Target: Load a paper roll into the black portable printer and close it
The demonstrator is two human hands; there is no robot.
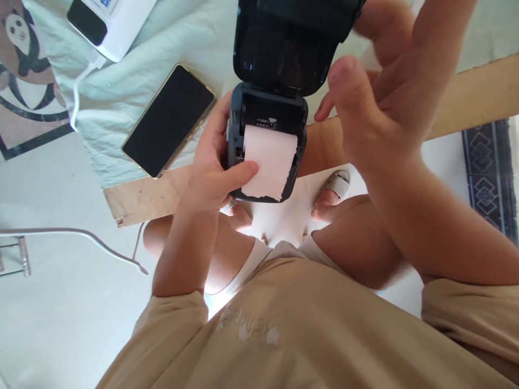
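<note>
My left hand (214,162) grips a small dark label printer (300,183) from its left side, the thumb lying across a roll of white paper (271,156). The roll sits inside the printer, and its paper edge looks ragged. Hinged up and away from the body is the printer's glossy black lid (284,43). My right hand (381,86) is raised just right of the lid, fingers apart and holding nothing visible. One fingertip comes close to the lid's edge; whether it touches cannot be made out.
A smartphone (169,121) with a dark screen lies on the pale green cloth (194,32), left of the printer. Beyond it is a white device (125,27) with a white cable (76,97) plugged in. The wooden table edge (141,192) runs beneath my forearms.
</note>
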